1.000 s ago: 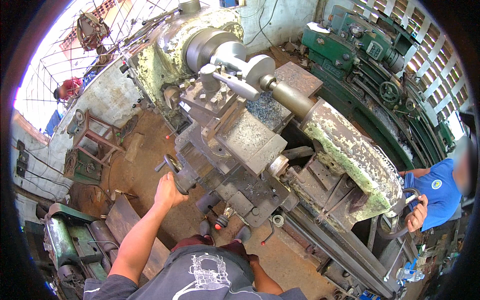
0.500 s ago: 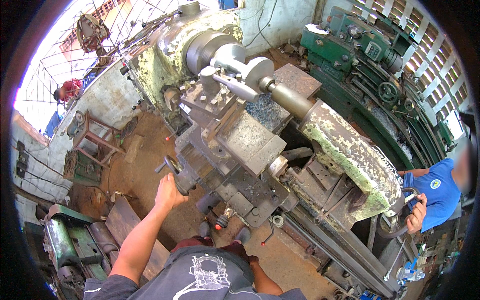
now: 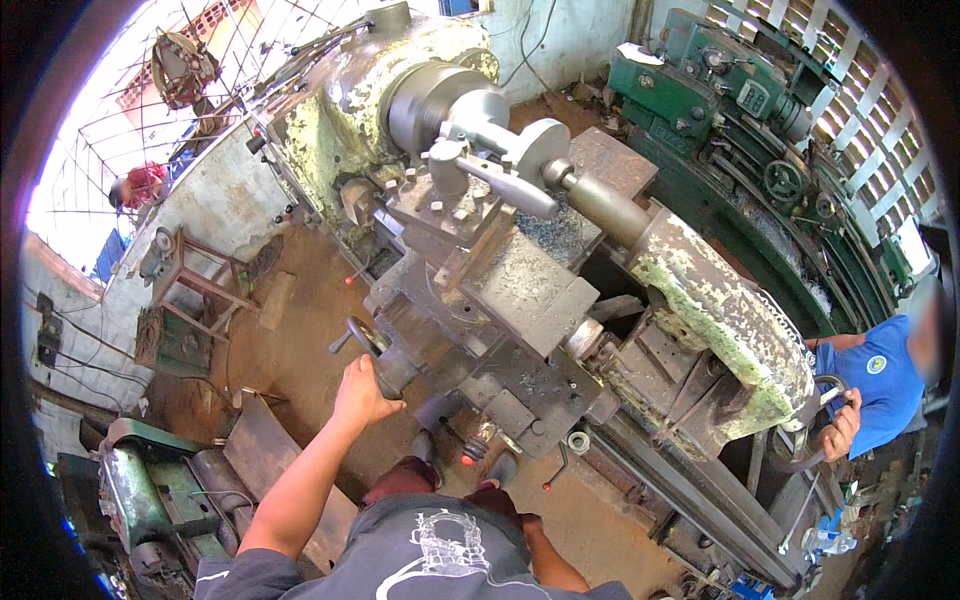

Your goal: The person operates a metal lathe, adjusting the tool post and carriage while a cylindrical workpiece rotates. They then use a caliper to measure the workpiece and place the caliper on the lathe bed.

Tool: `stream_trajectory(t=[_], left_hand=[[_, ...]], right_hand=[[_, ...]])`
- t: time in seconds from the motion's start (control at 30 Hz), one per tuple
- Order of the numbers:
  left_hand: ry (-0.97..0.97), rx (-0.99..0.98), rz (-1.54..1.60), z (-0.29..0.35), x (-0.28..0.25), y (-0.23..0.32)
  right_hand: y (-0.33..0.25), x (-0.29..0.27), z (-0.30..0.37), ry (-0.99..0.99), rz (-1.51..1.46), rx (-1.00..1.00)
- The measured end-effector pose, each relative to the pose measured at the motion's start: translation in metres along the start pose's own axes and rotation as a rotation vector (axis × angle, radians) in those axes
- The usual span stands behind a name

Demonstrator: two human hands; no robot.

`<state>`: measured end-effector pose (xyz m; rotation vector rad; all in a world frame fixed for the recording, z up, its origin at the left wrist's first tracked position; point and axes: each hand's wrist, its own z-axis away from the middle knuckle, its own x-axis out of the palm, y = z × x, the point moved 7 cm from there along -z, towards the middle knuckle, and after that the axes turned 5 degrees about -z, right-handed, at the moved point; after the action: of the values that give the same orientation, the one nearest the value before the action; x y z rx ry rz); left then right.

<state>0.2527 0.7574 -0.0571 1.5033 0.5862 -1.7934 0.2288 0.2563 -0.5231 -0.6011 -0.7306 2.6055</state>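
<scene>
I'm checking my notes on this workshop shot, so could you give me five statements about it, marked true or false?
1. The left hand is on the small handwheel. True.
2. The right hand holds the tool-post lever. False: it is down beside the person's body.
3. A co-worker's hand is on the large handwheel. True.
4. The co-worker's shirt is red. False: it is blue.
5. The lathe at upper right is green. True.

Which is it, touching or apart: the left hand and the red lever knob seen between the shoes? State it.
Apart. The head view plainly shows brown floor in the gap separating the left hand from the red lever knob.
</scene>
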Motion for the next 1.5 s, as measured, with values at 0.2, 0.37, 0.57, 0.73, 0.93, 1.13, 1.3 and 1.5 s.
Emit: stream_trajectory(t=[0.2, 0.37, 0.57, 0.73, 0.93, 1.13, 1.3, 1.5], left_hand=[[-0.314, 0.060, 0.160, -0.025, 0.002, -0.026], [-0.562, 0.099, 0.316, -0.050, 0.015, -0.048], [-0.683, 0.146, 0.456, -0.061, 0.031, -0.052], [-0.700, 0.165, 0.477, -0.064, 0.025, -0.048], [-0.791, 0.232, 0.510, -0.068, 0.051, -0.059], [-1.099, 0.295, 0.866, -0.073, 0.093, -0.067], [-1.128, 0.362, 1.073, -0.072, 0.088, -0.062], [-1.151, 0.291, 1.048, -0.070, 0.094, -0.062]], right_hand=[[-0.031, 0.010, 0.026, -0.016, 0.722, -0.335], [-0.073, -0.001, 0.080, 0.120, -0.606, 0.231], [-0.171, 0.014, 0.122, 0.304, -0.933, 0.340], [-0.239, 0.041, 0.153, 0.346, -1.000, 0.315], [-0.366, 0.068, 0.145, 0.076, -0.943, 0.144], [-0.489, 0.064, 0.123, -0.120, -1.069, -0.138], [-0.536, 0.061, 0.112, -0.106, -0.982, -0.177], [-0.543, 0.066, 0.099, -0.121, -1.200, -0.165]])
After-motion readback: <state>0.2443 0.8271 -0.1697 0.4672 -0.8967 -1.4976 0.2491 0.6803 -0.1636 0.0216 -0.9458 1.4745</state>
